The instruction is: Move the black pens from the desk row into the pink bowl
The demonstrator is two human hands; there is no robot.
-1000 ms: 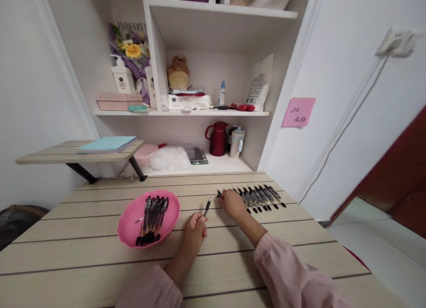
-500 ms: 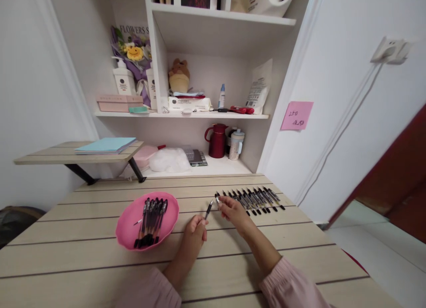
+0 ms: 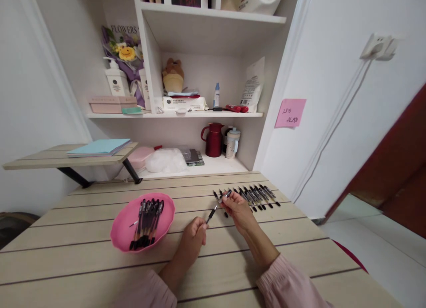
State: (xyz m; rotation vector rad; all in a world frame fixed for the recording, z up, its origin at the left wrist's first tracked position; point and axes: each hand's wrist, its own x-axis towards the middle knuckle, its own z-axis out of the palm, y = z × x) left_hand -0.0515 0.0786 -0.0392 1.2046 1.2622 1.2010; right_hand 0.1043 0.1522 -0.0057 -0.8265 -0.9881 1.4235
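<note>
Pen point(image 3: 211, 215): left fingers point(image 3: 202, 228) gripping it low, apparently leaving the tip point(image 3: 215, 207) clear. Probable cap point(image 3: 228, 193): right fingers point(image 3: 229, 203) pinching it. Pen row point(image 3: 255, 194): lying beside right fingers. Bowl point(image 3: 119, 228): left of left fingers, corralling more pens point(image 3: 146, 220).

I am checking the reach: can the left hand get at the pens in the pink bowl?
Probably yes: nothing stands between the left hand and the pink bowl, though that hand holds a pen.
</note>
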